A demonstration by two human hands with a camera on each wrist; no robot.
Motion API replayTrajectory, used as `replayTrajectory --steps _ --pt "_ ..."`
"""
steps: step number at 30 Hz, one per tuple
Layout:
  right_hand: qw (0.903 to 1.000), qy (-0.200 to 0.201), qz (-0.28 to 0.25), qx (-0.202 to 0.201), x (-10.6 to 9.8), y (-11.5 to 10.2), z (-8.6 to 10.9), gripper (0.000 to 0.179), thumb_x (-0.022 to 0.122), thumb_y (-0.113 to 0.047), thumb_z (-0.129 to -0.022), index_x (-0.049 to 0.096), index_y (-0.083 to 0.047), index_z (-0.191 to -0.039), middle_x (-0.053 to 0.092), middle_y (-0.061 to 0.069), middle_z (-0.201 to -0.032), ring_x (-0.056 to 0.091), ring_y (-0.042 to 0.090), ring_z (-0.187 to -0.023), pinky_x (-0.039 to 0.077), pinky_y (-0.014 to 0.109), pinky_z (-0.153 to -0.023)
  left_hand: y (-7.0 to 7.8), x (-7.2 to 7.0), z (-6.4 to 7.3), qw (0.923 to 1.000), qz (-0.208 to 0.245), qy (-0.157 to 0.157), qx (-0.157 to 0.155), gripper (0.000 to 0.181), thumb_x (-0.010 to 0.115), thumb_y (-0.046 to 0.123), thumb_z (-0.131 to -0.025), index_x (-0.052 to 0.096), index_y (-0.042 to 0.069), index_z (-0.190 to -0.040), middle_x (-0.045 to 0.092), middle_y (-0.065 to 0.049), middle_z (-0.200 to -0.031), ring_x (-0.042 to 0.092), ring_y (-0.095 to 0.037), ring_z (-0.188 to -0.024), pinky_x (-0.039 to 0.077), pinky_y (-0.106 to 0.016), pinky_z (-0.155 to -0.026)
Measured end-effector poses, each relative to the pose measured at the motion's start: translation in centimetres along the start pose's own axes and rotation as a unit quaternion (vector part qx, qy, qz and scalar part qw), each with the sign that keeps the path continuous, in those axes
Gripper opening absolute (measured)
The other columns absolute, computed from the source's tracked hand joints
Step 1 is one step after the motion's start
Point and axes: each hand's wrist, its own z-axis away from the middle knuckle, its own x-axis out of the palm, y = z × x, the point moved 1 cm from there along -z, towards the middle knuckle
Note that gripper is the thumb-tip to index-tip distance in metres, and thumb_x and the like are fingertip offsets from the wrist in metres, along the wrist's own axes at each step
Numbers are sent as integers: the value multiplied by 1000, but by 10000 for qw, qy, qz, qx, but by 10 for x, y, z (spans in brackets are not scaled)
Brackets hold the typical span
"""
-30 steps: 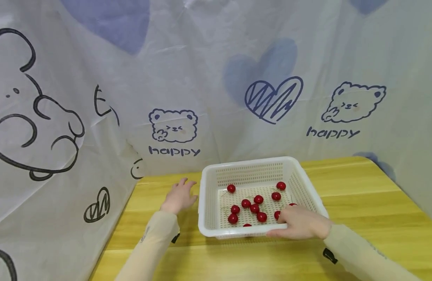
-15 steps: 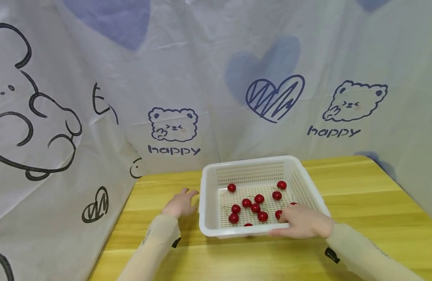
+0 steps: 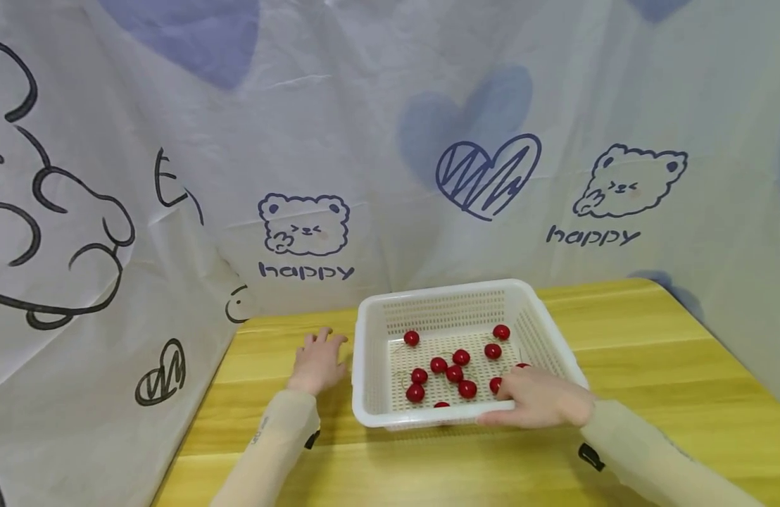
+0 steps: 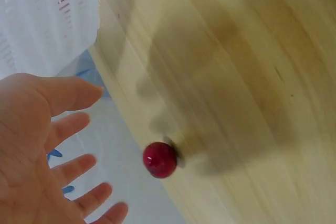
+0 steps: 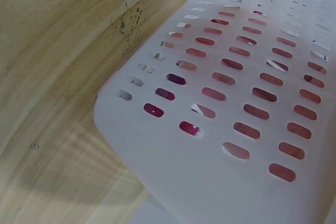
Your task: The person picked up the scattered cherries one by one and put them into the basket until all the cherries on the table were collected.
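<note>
In the head view a white plastic basket (image 3: 428, 417) with slotted walls stands on the table, several red cherries (image 3: 467, 389) with thin stems scattered over its floor. My right hand (image 3: 545, 398) grips its near right rim, thumb outside and fingers inside. Through the slots of the basket wall (image 5: 231, 93), the right wrist view shows pinkish finger colour and dark red. Left of the basket, my left hand (image 3: 316, 362) hovers with fingers spread. The left wrist view shows a single cherry (image 4: 160, 160) on the table beyond the fingertips of this left hand (image 4: 52, 145); the head view hides it.
The yellow wood-grain table (image 3: 650, 352) extends to both sides of the basket. A pale cloth (image 3: 384, 141) printed with bears and hearts hangs behind and along the left side. The basket stands near the table's far edge.
The head view has shifted slightly. My left hand has turned a little, its fingers now pointing more forward. The right hand keeps its grip on the basket, and the cherries lie as before.
</note>
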Motion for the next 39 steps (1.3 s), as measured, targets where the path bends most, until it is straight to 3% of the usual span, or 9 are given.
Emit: replayTrajectory --steps 3,7,11,16,19,23,28,33,39 --pt "10000 -26 59 40 0 0 -2 54 60 -67 -89 42 -29 -55 28 -18 -51 21 -2 -45 19 19 -45 -7 -1 -2 9997 79 47 -222 57 64 24 -94 49 15 -147 30 -23 -161 28 -56 -143 29 -75 -110" --pt "9999 -27 124 43 1 0 -4 55 59 -67 -89 39 -30 -55 27 -18 -51 20 -2 -46 20 19 -45 -19 2 -2 9975 306 -198 -602 64 60 29 -96 38 17 -155 17 -24 -166 16 -61 -147 21 -77 -113" --pt "9998 -21 178 64 3 -1 -5 56 59 -68 -89 38 -30 -55 26 -18 -51 20 -2 -46 20 19 -45 -30 6 0 9948 495 -435 -773 64 59 29 -97 36 17 -156 14 -27 -166 17 -65 -144 24 -79 -110" --pt "9998 -63 175 118 3 -3 -6 55 59 -69 -88 41 -30 -55 28 -18 -50 22 -2 -46 20 19 -45 -37 11 4 9936 536 -678 -724 60 59 23 -97 41 15 -153 23 -28 -162 31 -63 -139 38 -76 -101" --pt "9997 -98 145 159 1 -3 -6 55 60 -69 -88 42 -29 -54 28 -18 -50 22 -1 -46 20 19 -45 -38 12 5 9948 488 -683 -583 57 59 21 -96 45 12 -151 31 -28 -159 38 -59 -136 41 -71 -102" --pt "9997 -153 71 192 2 -4 -3 55 59 -69 -88 42 -30 -54 28 -17 -51 21 -1 -46 20 19 -45 -36 15 5 9973 346 -549 -331 46 60 14 -95 56 3 -139 46 -30 -149 48 -52 -133 42 -63 -108" --pt "9998 -140 -15 121 6 -2 0 56 58 -69 -89 39 -30 -54 27 -18 -51 20 -2 -46 19 20 -45 -30 16 9 9994 215 -255 -52 27 64 6 -92 69 0 -118 66 -21 -122 62 -39 -116 51 -53 -102" --pt "9999 -79 59 106 6 0 0 54 59 -69 -89 42 -30 -55 29 -18 -51 22 -2 -46 21 19 -45 -29 15 10 9989 453 -68 -27 19 63 3 -91 72 0 -107 71 -17 -111 66 -35 -107 55 -49 -94" --pt "9996 -72 102 254 4 1 0 53 59 -69 -89 44 -29 -56 32 -17 -52 25 -1 -46 23 19 -46 -32 13 5 9982 594 9 -20 20 65 3 -92 73 3 -110 73 -13 -107 68 -28 -99 57 -45 -87"
